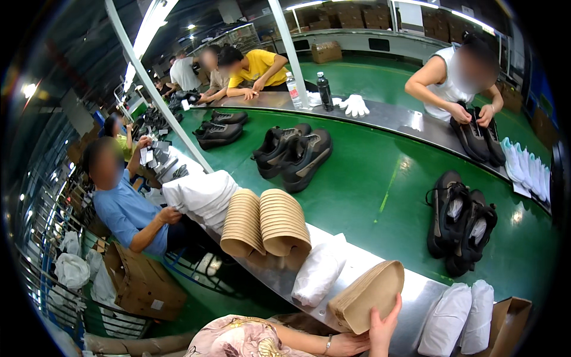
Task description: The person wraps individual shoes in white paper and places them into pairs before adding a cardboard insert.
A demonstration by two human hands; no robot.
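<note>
A nested stack of curved brown paperboard shoe inserts (370, 297) rests at the near edge of the metal ledge. My right hand (385, 326) is closed on its near right edge, thumb and fingers up against the board. Just below the stack lies my left hand (350, 344), a bracelet at its wrist; its fingers are mostly hidden behind my right hand. Left of the stack is a white paper-wrapped bundle (320, 271). Beyond that stand two taller stacks of the same inserts (241, 221) (283, 221).
A green conveyor belt (369, 172) carries pairs of dark shoes (455, 223) (294, 154) (220, 130). Two white bundles (445, 318) (477, 309) and a cardboard box (513, 318) are at my right. A co-worker in blue (134, 208) sits left; another person (443, 83) handles shoes across the belt.
</note>
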